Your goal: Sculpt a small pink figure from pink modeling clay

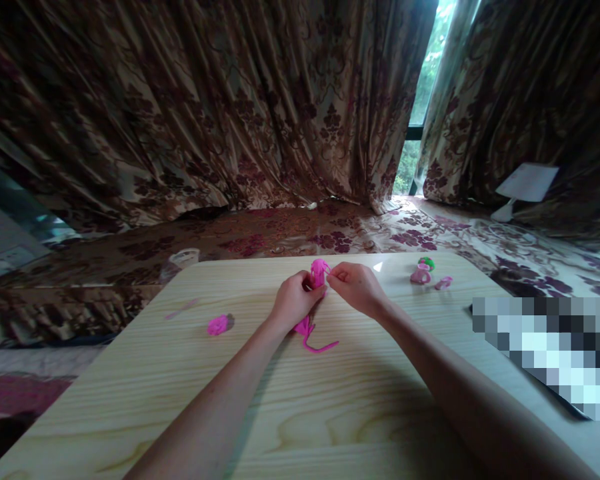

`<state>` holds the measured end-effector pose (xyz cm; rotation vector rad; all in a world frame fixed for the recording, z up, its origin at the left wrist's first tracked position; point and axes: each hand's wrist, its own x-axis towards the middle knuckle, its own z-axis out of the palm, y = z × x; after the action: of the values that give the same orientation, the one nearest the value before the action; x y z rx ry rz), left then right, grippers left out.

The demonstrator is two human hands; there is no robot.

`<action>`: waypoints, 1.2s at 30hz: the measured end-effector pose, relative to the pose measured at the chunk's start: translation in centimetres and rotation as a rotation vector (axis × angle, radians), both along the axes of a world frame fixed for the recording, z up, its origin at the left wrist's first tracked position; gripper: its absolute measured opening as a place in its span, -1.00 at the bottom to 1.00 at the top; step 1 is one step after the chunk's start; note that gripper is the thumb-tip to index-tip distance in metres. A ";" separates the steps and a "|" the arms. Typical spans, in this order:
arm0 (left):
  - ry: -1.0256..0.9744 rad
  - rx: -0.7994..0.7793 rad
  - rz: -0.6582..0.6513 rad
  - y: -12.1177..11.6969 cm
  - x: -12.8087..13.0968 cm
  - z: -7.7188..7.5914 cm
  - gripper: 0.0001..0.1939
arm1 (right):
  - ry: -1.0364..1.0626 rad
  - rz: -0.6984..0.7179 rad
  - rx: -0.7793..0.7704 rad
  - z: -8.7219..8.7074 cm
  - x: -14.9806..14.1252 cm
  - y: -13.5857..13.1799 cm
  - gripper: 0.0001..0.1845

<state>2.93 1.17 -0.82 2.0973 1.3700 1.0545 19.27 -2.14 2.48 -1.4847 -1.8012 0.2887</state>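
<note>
Near the far middle of the table, my left hand (296, 297) is closed around a bright pink yarn piece (319, 268), which stands up above the thumb and fingers. My right hand (356, 285) is beside it, thumb and fingertips pinched on a thin pink strand that loops out from the piece's right side. Below my left hand, more pink yarn (304, 327) hangs down, and its loose tail curls to the right on the table. Whether the piece is wound or crocheted is too small to tell. My palm and fingers hide part of it.
A small pink yarn bundle (218, 325) lies left on the wooden table (190, 413), near a thin pale pink strip (182, 309). Pink-and-green small items (422, 272) and a pink piece (444, 283) sit at the far right. A blurred-out dark-edged object (545, 360) covers the right edge.
</note>
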 end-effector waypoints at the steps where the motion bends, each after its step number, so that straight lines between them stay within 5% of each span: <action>1: 0.010 0.003 0.002 0.0 0.0 0.0 -0.76 | 0.006 -0.005 0.000 0.1 0.3 -0.1 -0.76; 9: 0.105 0.033 0.068 -0.5 0.3 0.4 -0.75 | 0.011 -0.077 0.121 0.9 0.0 -1.3 -0.82; 29: 0.217 0.055 0.135 -1.3 0.9 0.7 -0.76 | -0.015 -0.179 0.059 -0.2 -1.3 -1.5 -0.81; 36: 0.222 0.057 0.134 -1.4 0.9 1.0 -0.76 | 0.026 -0.117 0.080 0.1 -0.4 -2.1 -0.84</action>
<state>3.82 -0.18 0.13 2.2455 1.6231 0.9430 18.90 -4.23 2.58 -1.5166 -1.6789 0.1748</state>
